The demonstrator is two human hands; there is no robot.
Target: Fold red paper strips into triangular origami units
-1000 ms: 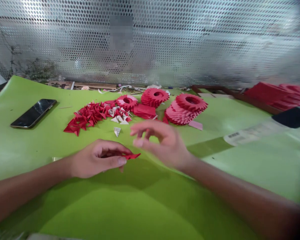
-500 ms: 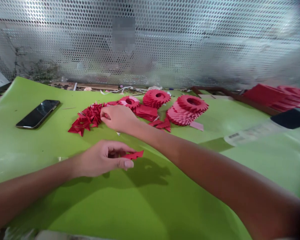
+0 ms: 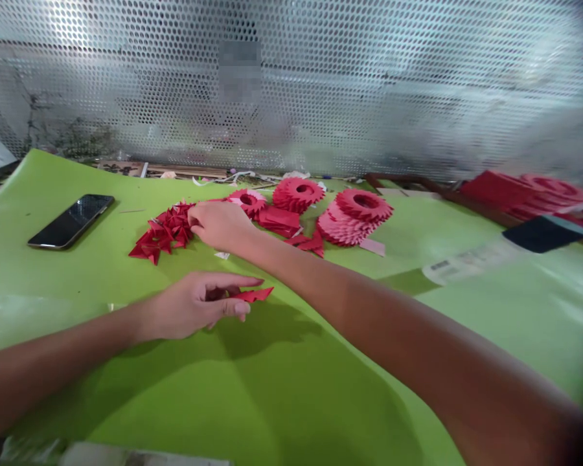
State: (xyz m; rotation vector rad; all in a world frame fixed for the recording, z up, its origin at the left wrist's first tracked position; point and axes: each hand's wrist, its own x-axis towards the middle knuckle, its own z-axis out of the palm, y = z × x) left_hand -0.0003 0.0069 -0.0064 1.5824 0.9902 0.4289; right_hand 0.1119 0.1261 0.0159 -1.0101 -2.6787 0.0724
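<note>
My left hand is above the green table cover, its thumb and fingers closed around a strip of folded red paper pieces whose zigzag edge points right. Farther out, my right hand reaches to the right side of a pile of folded red paper triangles. Its fingers are curled, and whether a piece sits between the tips is hidden. Beyond that hand lies a red and pink ring of folded paper. A small white scrap rests just below my right wrist.
A phone lies at left. Behind my right forearm are red paper sheets, a red folded-paper ring and a taller pink and red one. More red paper is at far right, near a dark-ended clear packet. A perforated metal panel stands behind.
The view has shifted slightly. My left index finger has straightened and lifted a little off the red strip. My right hand stays at the pile with its fingers curled.
</note>
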